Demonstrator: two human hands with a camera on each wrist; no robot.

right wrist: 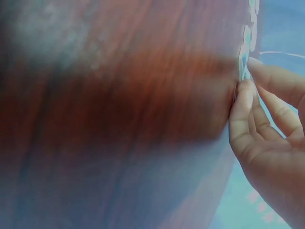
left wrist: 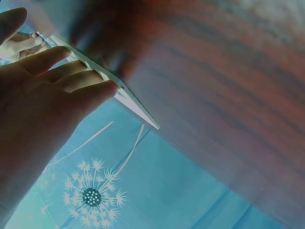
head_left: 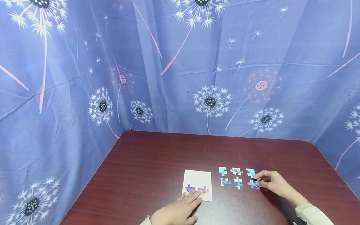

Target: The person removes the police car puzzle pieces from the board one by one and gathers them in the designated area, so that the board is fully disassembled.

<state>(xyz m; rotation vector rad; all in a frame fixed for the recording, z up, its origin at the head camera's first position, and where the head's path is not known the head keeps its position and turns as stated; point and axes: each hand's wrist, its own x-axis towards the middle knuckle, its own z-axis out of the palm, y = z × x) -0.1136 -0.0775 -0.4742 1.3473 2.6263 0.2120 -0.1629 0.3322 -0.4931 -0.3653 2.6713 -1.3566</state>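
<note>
My left hand (head_left: 180, 208) rests with its fingers spread over the lower part of a white puzzle board (head_left: 198, 178). Joined jigsaw pieces (head_left: 203, 190) in blue, red and yellow lie along that lower part, partly hidden under the fingers. In the left wrist view, the fingertips reach over the board's edge (left wrist: 138, 106). To the right, my right hand (head_left: 274, 183) pinches at a blue jigsaw piece (head_left: 253, 184) in the lower right of a group, thumb and forefinger at its right side. A teal piece (head_left: 250, 172) lies just above it, close by the forefinger.
Several other loose jigsaw pieces (head_left: 237, 182) lie in two rows between the board and my right hand. The dark red wooden table (head_left: 157, 156) has rounded far corners. Blue cloth (head_left: 180, 103) printed with dandelions hangs behind it and at both sides.
</note>
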